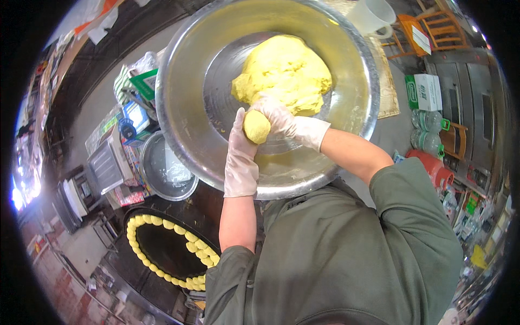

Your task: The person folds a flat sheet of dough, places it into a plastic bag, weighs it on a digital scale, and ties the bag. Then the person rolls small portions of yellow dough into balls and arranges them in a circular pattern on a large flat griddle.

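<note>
A large mass of yellow dough (286, 73) lies in a wide stainless-steel basin (195, 134) before me. My left hand (242, 140), in a thin whitish glove, is closed around the side of a smooth, round dough ball (257, 127) above the basin's near part. Gloved the same way, my right hand (281, 116) reaches in from the right, against the ball's upper right side and at the near edge of the dough mass. Its fingertips are partly hidden, so its grip is unclear.
Left of the basin stands a smaller metal bowl (152, 162) with a clear wet-looking content. A round dark pan (166, 248) at lower left holds several dough balls along its rim. A translucent plastic jug (371, 18) is at upper right. Bottled water (426, 132) stands farther right.
</note>
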